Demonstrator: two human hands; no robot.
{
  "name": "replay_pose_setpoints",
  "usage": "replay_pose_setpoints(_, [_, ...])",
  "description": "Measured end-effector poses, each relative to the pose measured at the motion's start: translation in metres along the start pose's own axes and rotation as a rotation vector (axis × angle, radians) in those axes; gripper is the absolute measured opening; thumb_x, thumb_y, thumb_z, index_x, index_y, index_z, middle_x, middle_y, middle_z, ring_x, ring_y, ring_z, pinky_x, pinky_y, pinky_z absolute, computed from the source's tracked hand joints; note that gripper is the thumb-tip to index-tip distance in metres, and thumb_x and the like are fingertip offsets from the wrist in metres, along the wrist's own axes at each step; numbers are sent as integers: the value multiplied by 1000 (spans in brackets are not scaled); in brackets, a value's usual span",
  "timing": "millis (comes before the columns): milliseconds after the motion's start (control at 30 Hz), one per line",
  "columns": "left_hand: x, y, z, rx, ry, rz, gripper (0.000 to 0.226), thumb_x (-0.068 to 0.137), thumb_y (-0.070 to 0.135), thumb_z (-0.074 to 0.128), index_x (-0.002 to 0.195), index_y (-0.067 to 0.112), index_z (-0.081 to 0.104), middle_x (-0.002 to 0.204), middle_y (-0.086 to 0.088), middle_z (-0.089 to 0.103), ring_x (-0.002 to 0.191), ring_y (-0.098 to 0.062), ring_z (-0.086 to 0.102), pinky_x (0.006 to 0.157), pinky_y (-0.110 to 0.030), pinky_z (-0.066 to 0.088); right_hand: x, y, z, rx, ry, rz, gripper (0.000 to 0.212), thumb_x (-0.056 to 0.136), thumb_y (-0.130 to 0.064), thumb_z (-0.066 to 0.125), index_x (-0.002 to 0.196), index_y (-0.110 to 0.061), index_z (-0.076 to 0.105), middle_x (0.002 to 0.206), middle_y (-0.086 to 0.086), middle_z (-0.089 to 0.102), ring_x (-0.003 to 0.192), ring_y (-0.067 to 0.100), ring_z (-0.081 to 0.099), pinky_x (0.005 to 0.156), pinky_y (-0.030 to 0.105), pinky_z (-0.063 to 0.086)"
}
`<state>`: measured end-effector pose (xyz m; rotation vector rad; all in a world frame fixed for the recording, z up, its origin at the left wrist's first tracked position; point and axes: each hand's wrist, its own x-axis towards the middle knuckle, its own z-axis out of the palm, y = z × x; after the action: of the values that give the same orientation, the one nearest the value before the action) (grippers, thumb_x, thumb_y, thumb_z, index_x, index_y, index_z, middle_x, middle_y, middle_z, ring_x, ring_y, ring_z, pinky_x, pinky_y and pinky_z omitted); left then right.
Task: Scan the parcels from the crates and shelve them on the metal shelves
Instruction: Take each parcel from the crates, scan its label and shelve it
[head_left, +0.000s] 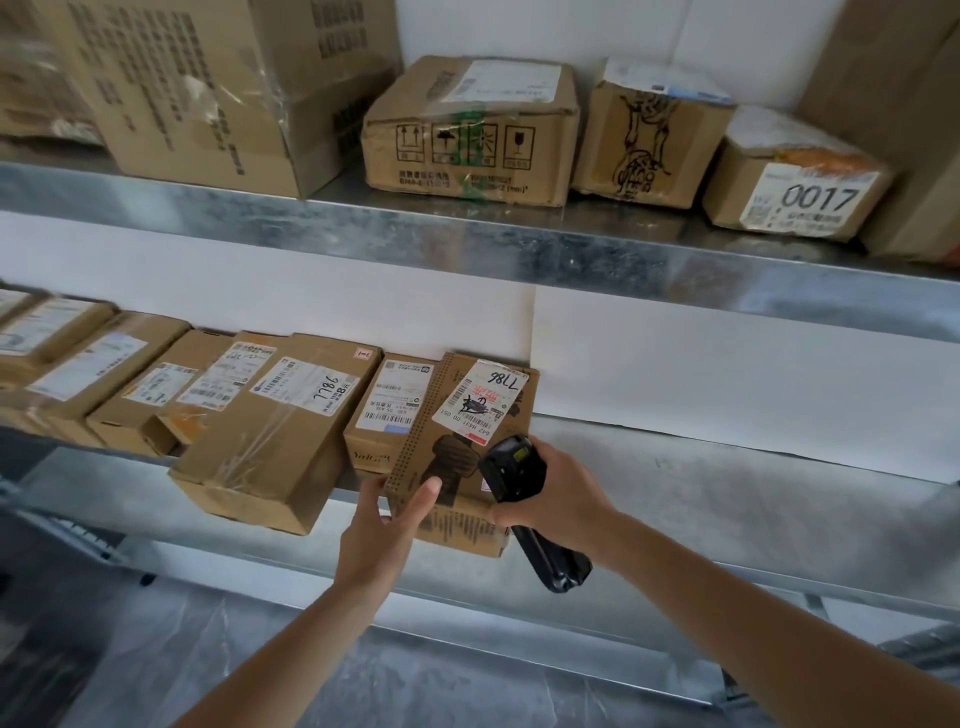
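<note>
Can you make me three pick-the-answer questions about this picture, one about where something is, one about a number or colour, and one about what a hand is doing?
1. Where is the 0017 box?
A top shelf
B lower shelf
C floor

2. What colour is the scanner?
A white
B black
C red

3. What is the left hand doing?
A hanging free
B holding the scanner
C holding the 7786 parcel

Answers:
1 A, it sits on the top shelf at the right.
2 B, its body is black in the right hand.
3 C, its thumb lies on the parcel's top near a corner.
</note>
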<state>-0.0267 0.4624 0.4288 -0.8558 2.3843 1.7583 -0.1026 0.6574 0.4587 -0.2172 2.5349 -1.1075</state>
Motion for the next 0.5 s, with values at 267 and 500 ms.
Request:
replay_pose_setpoints(267, [2,4,0,8,7,-20,60,81,71,57,129,41,37,116,12,53,120,-28,55,107,-57,45,-6,-2,0,-43,45,0,66,69,-30,91,125,-34,57,102,-13,69,90,6,66,69,21,54])
replay_pose_setpoints(500, [-22,13,-26,2,107,108,63,79,73,58,125,31,46,127,5,64,123,-23,57,103,-46,47,-38,-13,-20,-166,134,5,62,65,-33,90,119,-33,58,101,-8,68,89,12,66,76,30,59])
